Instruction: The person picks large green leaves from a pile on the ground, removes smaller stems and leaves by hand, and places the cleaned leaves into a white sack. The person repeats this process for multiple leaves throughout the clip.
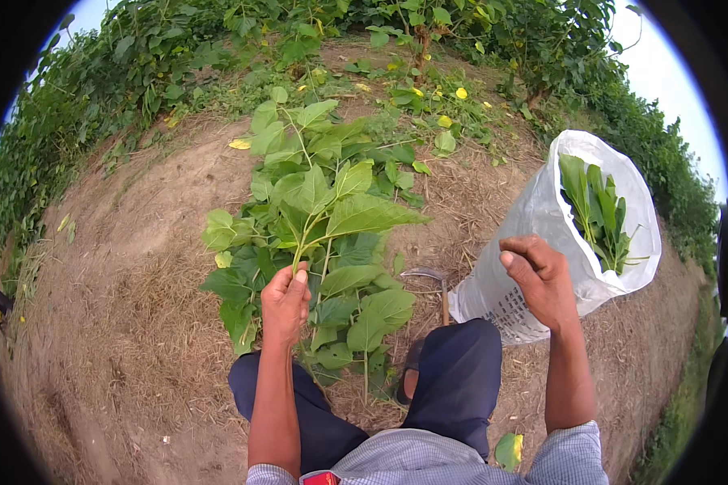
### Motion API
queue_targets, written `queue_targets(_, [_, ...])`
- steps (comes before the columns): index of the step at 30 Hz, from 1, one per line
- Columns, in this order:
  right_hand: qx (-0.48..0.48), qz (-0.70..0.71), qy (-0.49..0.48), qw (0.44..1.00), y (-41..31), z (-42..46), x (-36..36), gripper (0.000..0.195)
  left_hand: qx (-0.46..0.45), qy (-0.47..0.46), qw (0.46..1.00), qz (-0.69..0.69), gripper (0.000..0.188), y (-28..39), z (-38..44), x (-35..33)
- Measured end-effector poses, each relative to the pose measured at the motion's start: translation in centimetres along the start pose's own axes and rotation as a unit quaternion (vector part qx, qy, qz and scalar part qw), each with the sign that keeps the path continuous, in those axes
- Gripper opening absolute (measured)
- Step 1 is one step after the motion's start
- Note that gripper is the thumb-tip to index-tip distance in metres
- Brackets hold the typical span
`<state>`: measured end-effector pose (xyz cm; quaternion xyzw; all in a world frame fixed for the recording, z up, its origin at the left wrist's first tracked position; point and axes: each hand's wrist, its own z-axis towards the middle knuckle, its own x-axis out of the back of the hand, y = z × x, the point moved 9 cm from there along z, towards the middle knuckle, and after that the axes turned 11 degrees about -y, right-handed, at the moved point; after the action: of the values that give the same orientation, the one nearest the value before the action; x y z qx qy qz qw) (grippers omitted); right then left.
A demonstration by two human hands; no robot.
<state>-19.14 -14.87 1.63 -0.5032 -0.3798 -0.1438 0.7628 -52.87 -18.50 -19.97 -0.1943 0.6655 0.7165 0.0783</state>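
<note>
My left hand (286, 303) grips the stems of a leafy green shoot (315, 209), apparently mulberry, with its leaves fanning out away from me. Beneath it, a heap of cut leafy branches (346, 303) lies on the ground between my knees. My right hand (539, 276) is raised in front of the white woven sack, its fingers curled and thumb bent in; nothing shows in its grasp. The open-mouthed sack (509, 242) leans to the right and bears printed writing. Inside its mouth stand several green leaves (597, 212).
A sickle (428, 274) lies between the heap and the sack, its handle partly behind my right knee (461, 364). Dry straw covers the brown soil (139, 291). Leafy bushes (139, 66) line the far side. A yellowing leaf (509, 450) lies near my right elbow.
</note>
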Motion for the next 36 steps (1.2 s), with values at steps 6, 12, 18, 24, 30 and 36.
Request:
queue_targets(6, [0.036, 0.062, -0.147, 0.986, -0.8, 1.1, -13.8, 0.023, 0.01, 0.007, 0.999, 0.039, 0.036, 1.9, -0.7, -0.7])
queue_targets(12, [0.242, -0.009, -0.002, 0.97, -7.6, 1.2, -13.6, 0.027, -0.005, -0.042, 0.983, 0.179, 0.033, 3.9, -2.5, -3.6])
queue_targets(18, [0.214, -0.183, 0.029, 0.959, -8.7, 1.5, -13.6, 0.034, -0.069, -0.05, 0.964, 0.251, 0.031, 4.7, -4.2, -7.0])
queue_targets(24, [0.229, -0.23, 0.061, 0.944, -8.1, 0.8, -12.4, 0.014, -0.092, -0.028, 0.955, 0.282, 0.026, 5.1, -5.4, -8.8])
queue_targets(30, [0.181, -0.144, 0.008, 0.973, -5.8, -0.3, -13.6, 0.014, -0.095, 0.029, 0.953, 0.286, 0.016, 4.7, -6.1, -9.1])
queue_targets(36, [0.13, -0.022, -0.084, 0.988, -4.6, -2.3, -18.8, 0.012, -0.166, 0.034, 0.918, 0.359, 0.015, 5.9, -6.7, -10.5])
